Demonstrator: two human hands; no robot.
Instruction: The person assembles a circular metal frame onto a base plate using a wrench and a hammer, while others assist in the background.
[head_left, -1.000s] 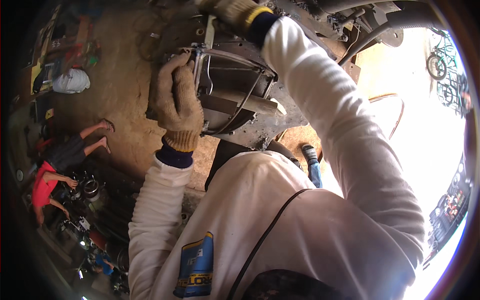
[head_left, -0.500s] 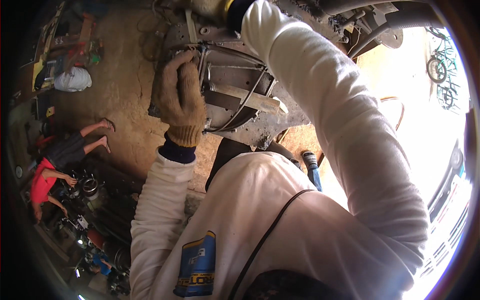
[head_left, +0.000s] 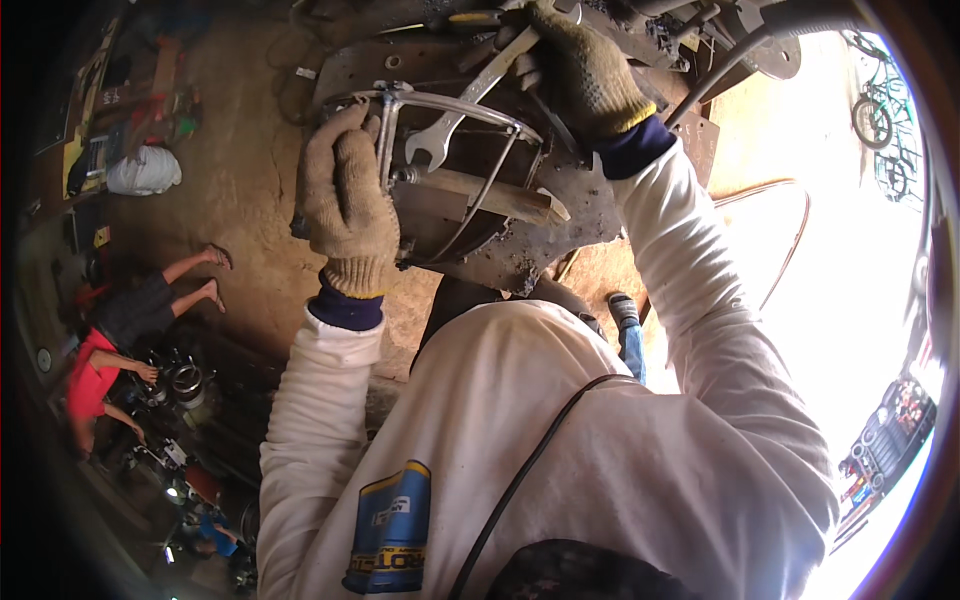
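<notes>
My left hand (head_left: 352,195), in a tan knit glove, is closed on the left end of a curved metal rod frame (head_left: 388,140). In my gloved right hand (head_left: 592,88) is a steel open-end wrench (head_left: 484,82), held by its far end. The wrench slants down to the left over the frame. Its open jaw is just above a small threaded piece (head_left: 406,174) on the frame's left side; whether they touch I cannot tell. The frame lies on a dark, rough metal plate (head_left: 580,225). A flat bar (head_left: 500,197) passes beneath its rods.
Metal scraps and tubes (head_left: 735,75) crowd the far right of the work surface. A person in a red shirt (head_left: 90,370) is at the left, near dark machine parts (head_left: 187,382). Another person's foot (head_left: 622,308) shows beyond the plate. Bicycles (head_left: 873,122) stand at the far right.
My right hand has come back from the far edge, bringing the wrench into view over the frame. My left hand stays at the frame's left end, which has shifted slightly.
</notes>
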